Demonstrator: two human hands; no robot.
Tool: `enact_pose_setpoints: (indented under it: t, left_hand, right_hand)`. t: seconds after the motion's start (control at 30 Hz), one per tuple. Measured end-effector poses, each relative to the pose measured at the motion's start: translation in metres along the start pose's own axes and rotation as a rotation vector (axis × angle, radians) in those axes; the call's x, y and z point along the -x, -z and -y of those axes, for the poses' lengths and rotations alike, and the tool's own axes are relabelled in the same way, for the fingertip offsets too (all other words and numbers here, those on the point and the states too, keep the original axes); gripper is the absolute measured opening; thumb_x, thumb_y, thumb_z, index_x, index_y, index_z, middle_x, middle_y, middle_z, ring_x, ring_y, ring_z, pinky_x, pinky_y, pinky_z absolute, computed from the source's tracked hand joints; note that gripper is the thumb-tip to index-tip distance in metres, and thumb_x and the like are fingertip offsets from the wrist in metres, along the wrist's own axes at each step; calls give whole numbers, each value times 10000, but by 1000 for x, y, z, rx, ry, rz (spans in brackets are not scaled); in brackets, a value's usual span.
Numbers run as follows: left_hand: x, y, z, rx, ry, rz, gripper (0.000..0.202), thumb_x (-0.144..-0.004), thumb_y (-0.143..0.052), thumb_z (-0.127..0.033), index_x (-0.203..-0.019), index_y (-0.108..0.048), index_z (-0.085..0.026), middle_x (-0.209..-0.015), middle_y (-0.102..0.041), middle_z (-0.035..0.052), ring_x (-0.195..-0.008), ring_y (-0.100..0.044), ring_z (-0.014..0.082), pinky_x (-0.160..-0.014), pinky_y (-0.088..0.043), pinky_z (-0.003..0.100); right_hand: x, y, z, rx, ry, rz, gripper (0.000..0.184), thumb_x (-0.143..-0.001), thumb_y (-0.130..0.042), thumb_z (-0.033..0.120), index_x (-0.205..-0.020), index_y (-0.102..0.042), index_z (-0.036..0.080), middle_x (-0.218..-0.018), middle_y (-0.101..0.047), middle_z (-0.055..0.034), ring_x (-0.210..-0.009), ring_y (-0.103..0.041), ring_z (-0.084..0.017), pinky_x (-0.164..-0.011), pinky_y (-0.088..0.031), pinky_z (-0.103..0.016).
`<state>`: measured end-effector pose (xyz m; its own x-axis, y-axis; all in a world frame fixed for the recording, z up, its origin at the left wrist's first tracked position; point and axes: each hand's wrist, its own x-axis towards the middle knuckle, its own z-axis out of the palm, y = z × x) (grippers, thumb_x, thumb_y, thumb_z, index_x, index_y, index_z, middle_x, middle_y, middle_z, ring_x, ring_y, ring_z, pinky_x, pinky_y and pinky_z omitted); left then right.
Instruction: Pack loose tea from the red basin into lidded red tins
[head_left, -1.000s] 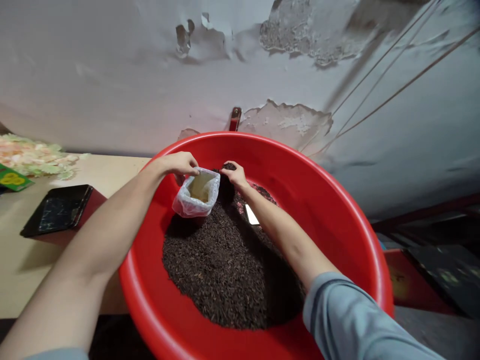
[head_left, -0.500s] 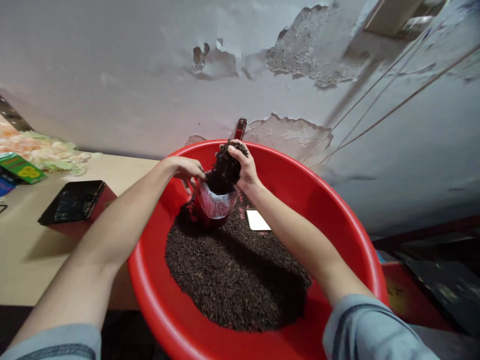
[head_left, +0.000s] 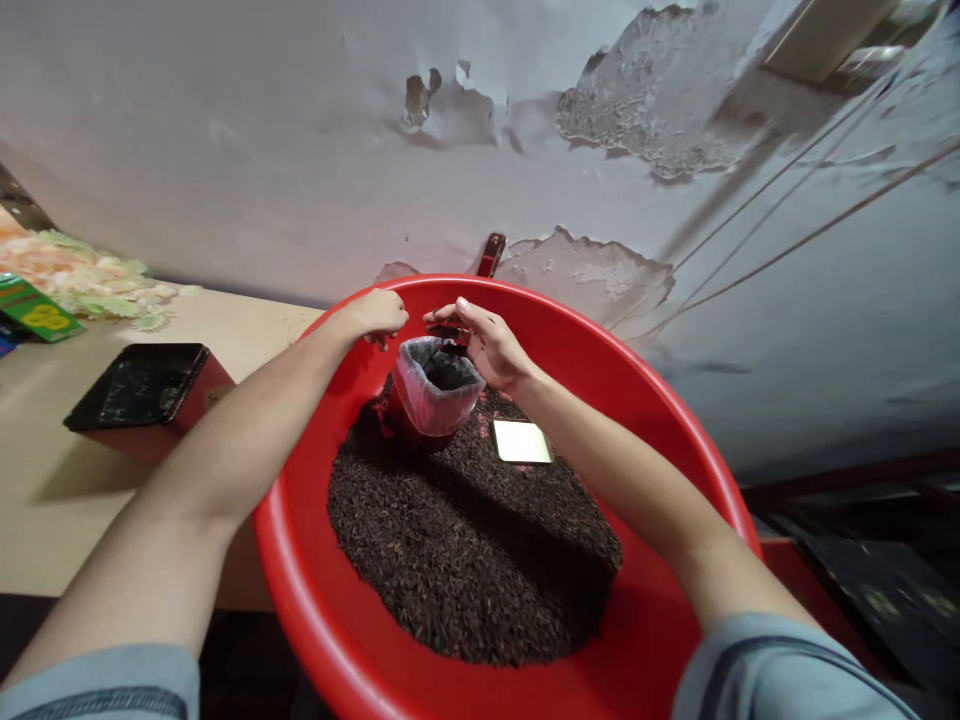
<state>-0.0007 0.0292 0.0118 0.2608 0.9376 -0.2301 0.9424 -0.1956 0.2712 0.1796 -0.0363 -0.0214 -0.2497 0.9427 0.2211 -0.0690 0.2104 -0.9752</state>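
Observation:
My right hand point(head_left: 489, 345) is over the right side of a bag-lined pot, fingers stretched out and apart. Dark grains cling to its fingers and palm. Below it, the clear plastic bag point(head_left: 431, 408) stands upright with its mouth open, lining a dark red container point(head_left: 412, 430); dark material shows inside. My left hand point(head_left: 385, 316) hovers just left of the bag's rim, apart from it, with curled fingers; their inner side is hidden. Container and bag stand on a heap of dark, seed-like grains point(head_left: 465, 560) in a big red basin point(head_left: 667, 430).
A lit white screen or panel point(head_left: 522, 441) lies on the grains right of the bag. A black-and-red square box point(head_left: 142, 400) stands on the table point(head_left: 45, 480) at left, near a green packet point(head_left: 41, 308) and pale flowers point(head_left: 97, 280). Behind the basin is a peeling wall point(head_left: 300, 150).
Most of the dark grains have left my right hand, and its fingers have opened. My left hand has come off the bag's rim, up and slightly left.

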Motion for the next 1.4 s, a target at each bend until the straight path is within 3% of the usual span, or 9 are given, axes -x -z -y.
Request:
enact_pose_setpoints:
  t: [0.13,0.23,0.4,0.5,0.63,0.9,1.2,1.3,1.4]
  left_hand:
    - [9,7,-8,-93,-33,-117,287,-859,-570,-269,-1028,-783,-178,-777,-773,78,-758,-717,210,-745,-538,263]
    - [15,9,-15,-144,-85,-197,316,-857,-597,-304,-1095,-779,-203,-958,-782,90,-900,-710,237,-814,-541,288]
    - [5,1,-9,-181,-66,-261,373,-887,-570,-377,-1172,-753,-222,-1218,-728,125,-1096,-677,322,-918,-539,380]
    - [-3,-2,-1,-208,-39,-257,375,-906,-548,-394,-1182,-746,-234,-1243,-722,122,-1135,-665,324,-930,-530,376]
    - [-8,-6,-1,-239,-65,-252,381,-943,-506,-434,-1184,-737,-249,-1233,-733,101,-1133,-670,283,-892,-523,315]
    - [-11,-16,-9,-254,-209,-206,407,-966,-472,-456,-1179,-729,-223,-1179,-753,87,-1071,-677,227,-885,-485,267]
    - [-14,-23,-9,-178,-231,-63,428,-935,-493,-561,-1051,-771,-257,-1089,-770,66,-974,-676,208,-772,-462,244]
    - [-16,-24,-6,-159,-235,-58,375,-931,-518,-499,-1045,-772,-247,-1081,-771,63,-956,-674,193,-758,-454,235]
    - [-18,-25,-5,-140,-247,-62,368,-932,-516,-481,-1025,-773,-235,-1056,-775,64,-930,-676,186,-730,-447,230]
  right_hand:
    - [-8,21,2,212,-14,48,425,-753,-775,589,-854,-772,176,-813,-740,-47,-741,-677,-165,-665,-561,-301]
    - [-19,50,-13,401,31,-70,391,-722,-826,521,-899,-793,174,-783,-730,-55,-665,-646,-168,-673,-571,-345]
    - [-16,91,-80,1039,-118,-285,566,-793,-777,438,-1265,-700,136,-1293,-609,-199,-1167,-627,-312,-1026,-493,-468]
    - [-5,95,-124,1215,-310,-89,963,-739,-821,419,-1571,-381,215,-1620,-245,-254,-1460,-357,-406,-1121,-390,-560]
    - [-6,80,-154,1319,-367,94,914,-811,-734,499,-1598,-295,344,-1707,-25,-156,-1551,-71,-448,-1131,-276,-694]
    - [-1,52,-162,1352,-318,-13,495,-972,-435,312,-1446,-560,241,-1522,-484,-139,-1393,-425,-327,-1114,-389,-476]
    - [-5,52,-149,1052,-358,-211,304,-886,-574,300,-1126,-742,219,-1219,-704,-137,-1148,-647,-307,-963,-506,-393]
    - [-16,57,-135,852,-332,-327,262,-879,-609,371,-1011,-737,184,-1031,-757,-116,-1010,-699,-251,-858,-537,-318]
    - [-30,62,-110,659,-292,-444,428,-937,-504,541,-1032,-673,159,-899,-748,-101,-793,-701,-197,-653,-548,-281]
